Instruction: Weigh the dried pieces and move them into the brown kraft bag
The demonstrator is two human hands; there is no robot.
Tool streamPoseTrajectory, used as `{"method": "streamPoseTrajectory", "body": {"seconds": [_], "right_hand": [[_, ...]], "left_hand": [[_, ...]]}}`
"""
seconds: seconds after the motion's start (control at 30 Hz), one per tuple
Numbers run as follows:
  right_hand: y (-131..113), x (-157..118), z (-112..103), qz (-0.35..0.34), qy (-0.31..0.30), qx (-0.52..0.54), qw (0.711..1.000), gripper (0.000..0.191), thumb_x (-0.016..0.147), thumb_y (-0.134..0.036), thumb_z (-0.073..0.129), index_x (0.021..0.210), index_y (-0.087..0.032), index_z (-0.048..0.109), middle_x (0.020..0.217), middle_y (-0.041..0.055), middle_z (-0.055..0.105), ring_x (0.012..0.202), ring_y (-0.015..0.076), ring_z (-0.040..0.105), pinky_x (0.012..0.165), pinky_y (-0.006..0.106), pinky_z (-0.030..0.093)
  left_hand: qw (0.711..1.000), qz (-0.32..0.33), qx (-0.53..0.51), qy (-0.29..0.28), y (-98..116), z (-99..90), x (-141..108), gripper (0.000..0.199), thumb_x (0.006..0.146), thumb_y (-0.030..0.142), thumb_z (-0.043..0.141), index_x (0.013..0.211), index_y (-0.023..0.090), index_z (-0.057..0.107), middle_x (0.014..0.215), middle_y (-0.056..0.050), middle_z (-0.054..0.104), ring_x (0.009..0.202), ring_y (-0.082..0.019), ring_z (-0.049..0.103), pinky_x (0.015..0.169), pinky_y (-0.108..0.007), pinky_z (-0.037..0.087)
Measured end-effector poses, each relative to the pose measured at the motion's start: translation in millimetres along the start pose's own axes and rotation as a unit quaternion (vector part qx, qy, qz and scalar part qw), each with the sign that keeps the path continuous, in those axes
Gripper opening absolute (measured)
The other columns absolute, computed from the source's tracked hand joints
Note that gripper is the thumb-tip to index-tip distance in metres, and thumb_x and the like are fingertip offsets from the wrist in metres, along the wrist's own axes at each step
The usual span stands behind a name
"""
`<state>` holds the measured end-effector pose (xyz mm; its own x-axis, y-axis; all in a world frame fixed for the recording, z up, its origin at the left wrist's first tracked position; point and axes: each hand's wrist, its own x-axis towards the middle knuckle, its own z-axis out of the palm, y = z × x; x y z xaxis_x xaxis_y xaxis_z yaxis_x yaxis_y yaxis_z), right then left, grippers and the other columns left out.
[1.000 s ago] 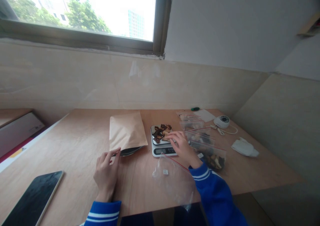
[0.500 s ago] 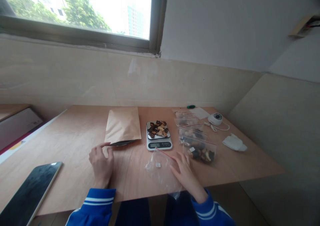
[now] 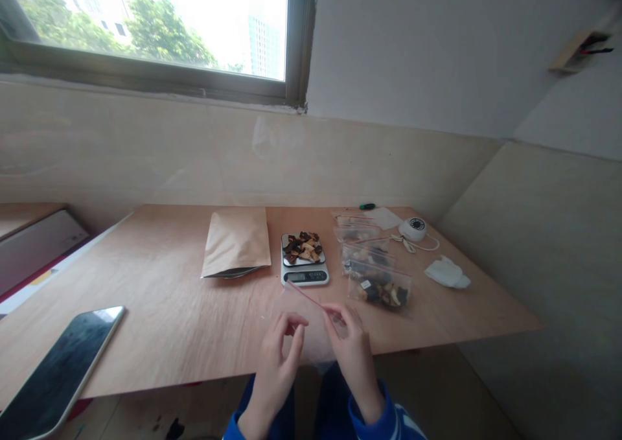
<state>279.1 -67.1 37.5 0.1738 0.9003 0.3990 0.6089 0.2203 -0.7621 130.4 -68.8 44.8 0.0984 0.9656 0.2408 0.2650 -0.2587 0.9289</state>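
Note:
A clear zip-lock bag (image 3: pixel 311 336) with a red seal strip lies at the table's front edge, its lower end hanging over. My right hand (image 3: pixel 352 346) pinches the bag by its red strip. Over the bag's left side is my left hand (image 3: pixel 276 356), fingers curled, a gap showing between thumb and forefinger. Just beyond the bag stands a white digital kitchen scale (image 3: pixel 305 278), its display unreadable. Brown dried slices (image 3: pixel 304 248), perhaps mushroom, are heaped on its metal plate. To the scale's left a brown kraft paper pouch (image 3: pixel 238 239) lies flat, mouth slightly parted towards me.
Several filled zip-lock bags (image 3: pixel 381 291) lie in a row right of the scale. Farther right are a white dome camera (image 3: pixel 413 229) with its cable and a crumpled white tissue (image 3: pixel 447 273). A smartphone (image 3: pixel 63 369) rests at the left front; a green-handled tool (image 3: pixel 368 206) lies at the back.
My left hand has left the kraft pouch's mouth and come right, over the clear bag. My right hand has closed on the bag's red strip.

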Motion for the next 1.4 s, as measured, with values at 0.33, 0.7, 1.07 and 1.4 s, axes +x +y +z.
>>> {"method": "streamPoseTrajectory", "body": {"seconds": [0.33,0.7,1.07,1.4], "right_hand": [[-20,-28,-8,0.108,-0.092,0.193,0.971,0.025,0.090,-0.038,0.049,0.097,-0.020,0.065,0.096,0.0064,0.066,0.085,0.0173,0.063,0.076,0.025,0.052],[-1,-31,1,0.224,-0.090,0.306,0.921,0.037,0.075,-0.050,0.067,0.082,-0.014,0.065,0.076,0.0076,0.068,0.072,0.0197,0.063,0.069,0.031,0.052],[-20,-2,-5,0.102,-0.101,0.217,0.966,0.030,0.081,-0.044,0.061,0.093,-0.017,0.067,0.092,0.0081,0.069,0.081,0.0195,0.064,0.073,0.029,0.052],[-7,0,0,0.171,0.045,0.233,0.956,0.037,0.079,-0.054,0.059,0.078,-0.017,0.059,0.064,0.0030,0.064,0.059,0.0160,0.061,0.057,0.026,0.049]], "left_hand": [[0.993,-0.083,-0.071,-0.037,-9,17.3,-9,0.028,0.086,0.046,0.048,0.089,0.020,0.057,0.086,-0.002,0.063,0.084,-0.017,0.059,0.079,-0.028,0.048],[0.998,0.013,-0.003,-0.059,-14,15.5,-9,0.025,0.089,0.039,0.045,0.094,0.021,0.062,0.092,-0.005,0.067,0.088,-0.018,0.062,0.079,-0.027,0.051],[0.997,0.042,0.002,0.060,-9,-13.7,13,0.026,0.088,0.039,0.045,0.082,0.020,0.062,0.075,-0.003,0.063,0.074,-0.017,0.063,0.065,-0.025,0.053],[0.984,0.123,0.085,0.099,-14,-9.8,3,0.022,0.087,0.029,0.048,0.072,0.020,0.061,0.073,-0.003,0.064,0.067,-0.014,0.061,0.058,-0.021,0.051]]}}
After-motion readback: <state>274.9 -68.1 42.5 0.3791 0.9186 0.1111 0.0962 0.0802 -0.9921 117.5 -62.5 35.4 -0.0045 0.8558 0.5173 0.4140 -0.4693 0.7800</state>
